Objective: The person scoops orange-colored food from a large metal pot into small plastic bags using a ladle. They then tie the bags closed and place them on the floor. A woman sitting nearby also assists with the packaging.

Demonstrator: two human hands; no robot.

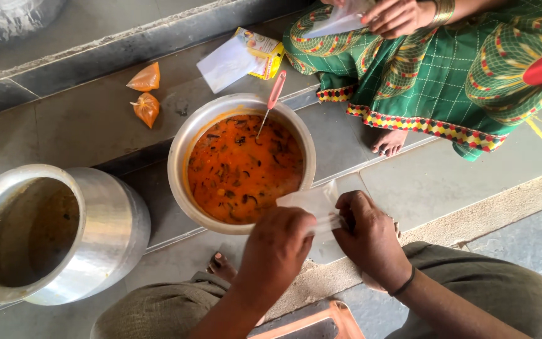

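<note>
Both my hands hold a small clear plastic bag [312, 202] just in front of a wide metal bowl [180, 157] full of orange curry with dark bits. My left hand [275, 248] grips the bag's near left side, and my right hand [368, 235] pinches its right edge. The bag looks empty. A ladle with a pink handle [275, 92] leans inside the bowl at its far rim.
A large empty metal pot [111, 232] stands to the left. Two tied bags of orange curry [145, 94] lie on the stone step beyond. A stack of clear bags with a yellow packet [239, 58] lies near another seated person in green cloth [446, 69], whose hands hold a bag.
</note>
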